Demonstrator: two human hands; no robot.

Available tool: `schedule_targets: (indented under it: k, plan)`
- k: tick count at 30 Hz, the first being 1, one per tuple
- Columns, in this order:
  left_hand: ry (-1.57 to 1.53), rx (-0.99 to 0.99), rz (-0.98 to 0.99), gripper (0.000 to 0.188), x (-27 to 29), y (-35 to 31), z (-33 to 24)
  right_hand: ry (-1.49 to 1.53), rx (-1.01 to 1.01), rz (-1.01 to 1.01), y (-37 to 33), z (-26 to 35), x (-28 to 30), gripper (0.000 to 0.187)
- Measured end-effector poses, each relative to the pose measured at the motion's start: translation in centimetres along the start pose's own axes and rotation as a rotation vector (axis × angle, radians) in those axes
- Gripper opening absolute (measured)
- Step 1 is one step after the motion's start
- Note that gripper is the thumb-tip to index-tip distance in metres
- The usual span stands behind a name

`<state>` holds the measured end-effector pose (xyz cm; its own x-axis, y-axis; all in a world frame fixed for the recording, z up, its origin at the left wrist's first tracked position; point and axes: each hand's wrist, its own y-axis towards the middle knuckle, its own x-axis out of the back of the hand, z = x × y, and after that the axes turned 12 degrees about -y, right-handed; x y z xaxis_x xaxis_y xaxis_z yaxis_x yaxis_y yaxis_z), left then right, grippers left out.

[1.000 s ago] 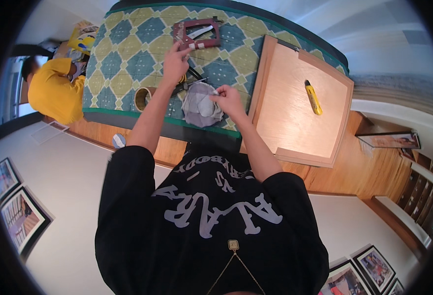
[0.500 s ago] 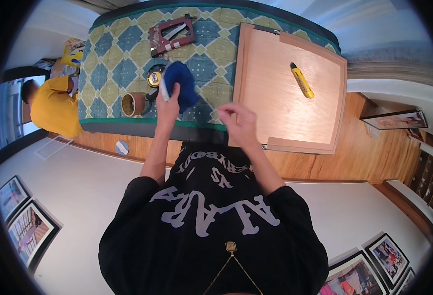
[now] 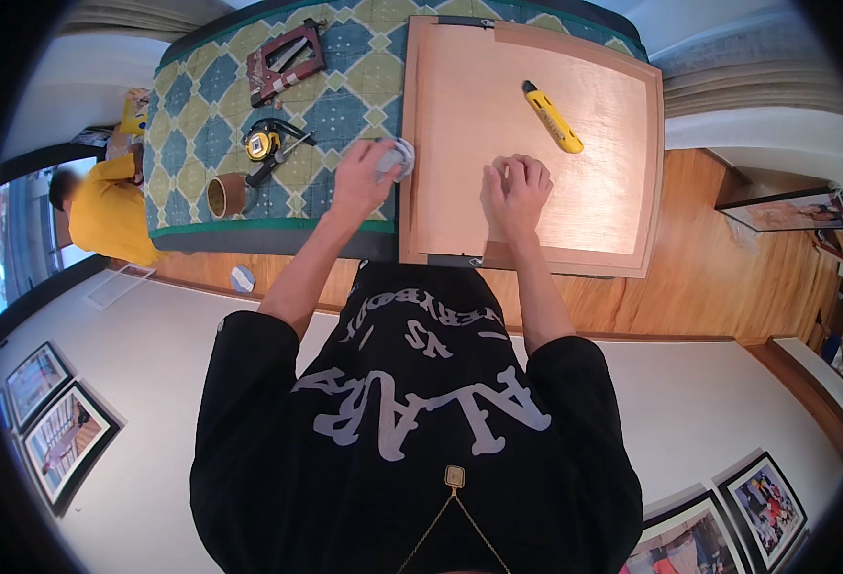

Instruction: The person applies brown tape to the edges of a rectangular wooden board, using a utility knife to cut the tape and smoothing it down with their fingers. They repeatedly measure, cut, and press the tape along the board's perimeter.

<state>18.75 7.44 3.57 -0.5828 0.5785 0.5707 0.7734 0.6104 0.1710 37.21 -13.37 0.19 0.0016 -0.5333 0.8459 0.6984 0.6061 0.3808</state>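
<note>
Since a moment ago, the left hand point(image 3: 362, 177) has swung rightward across the desk point(image 3: 350, 62), covered in a green-and-blue patterned quilt, to the left edge of a shallow tan wooden frame with a glossy pale wood panel point(image 3: 460, 120). The right hand point(image 3: 519, 196) has moved from the quilt to over the panel's near half. Judging by this, the work has shifted from the desk's middle to the frame. The yellow utility knife point(image 3: 554, 119) lies on the panel as before.

The left hand's fingers are curled round a pale grey, crumpled cloth bundle point(image 3: 399, 159); its blue face, seen earlier, is not visible now. The bundle looks soft and rounded, partly hidden by the fingers, and sits right at the frame's left edge; whether it touches the wood is unclear. The right hand is half curled, with nothing visible in it; I cannot tell whether it presses the panel.
</note>
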Motion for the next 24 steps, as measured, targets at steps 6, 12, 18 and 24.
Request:
schedule_targets:
  k: [6, 12, 18, 24]
  plan:
    - [0.45, -0.011, 0.078, 0.031, -2.3, 0.3, -2.4, 0.036, 0.005, 0.015, -0.1, -0.3, 0.1, 0.03]
    - [0.387, 0.046, -0.004, 0.027, -4.4, 1.3, -1.3, 0.054, -0.007, 0.032, -0.1, -0.5, 0.5, 0.035]
    - [0.493, 0.101, 0.03, 0.027, -4.5, 8.6, -0.7, 0.062, -0.005, 0.083, 0.0, -0.6, 1.1, 0.038]
    - [0.598, 0.02, 0.05, 0.027, -4.7, 17.7, 2.2, 0.066, -0.023, 0.124, 0.0, -0.6, 1.6, 0.04]
